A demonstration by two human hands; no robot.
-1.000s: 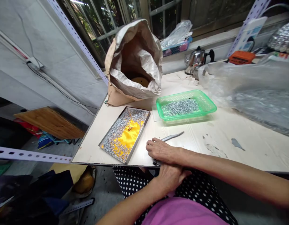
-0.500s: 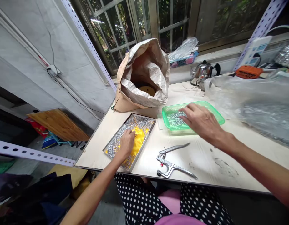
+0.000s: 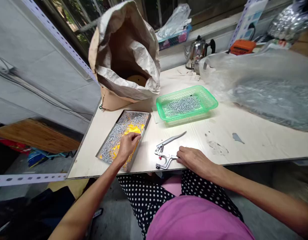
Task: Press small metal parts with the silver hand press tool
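My left hand [image 3: 128,146] hovers at a shallow metal tray [image 3: 136,154] that holds many small silver metal pieces around a bright yellow patch. Its thumb and fingertips are pinched together; whatever may be between them is too small to make out. Near the table's front edge lie spring-loaded hand pliers [image 3: 169,141] with their handles spread. My right hand [image 3: 194,160] is closed over the end of the lower handle, which it hides. A green plastic basket [image 3: 209,106] behind the pliers contains more of the small silver pieces.
A large open paper sack [image 3: 111,100] stands behind the tray. At the back are a steel kettle [image 3: 197,51] and an orange box [image 3: 242,47]. A big clear plastic bag [image 3: 274,96] covers the right side. A grey scrap [image 3: 237,137] lies on the table [image 3: 194,136].
My right hand has moved from above the green basket down to the pliers' lower handle. My left hand stays over the tray. The view has tilted downward and shifted.
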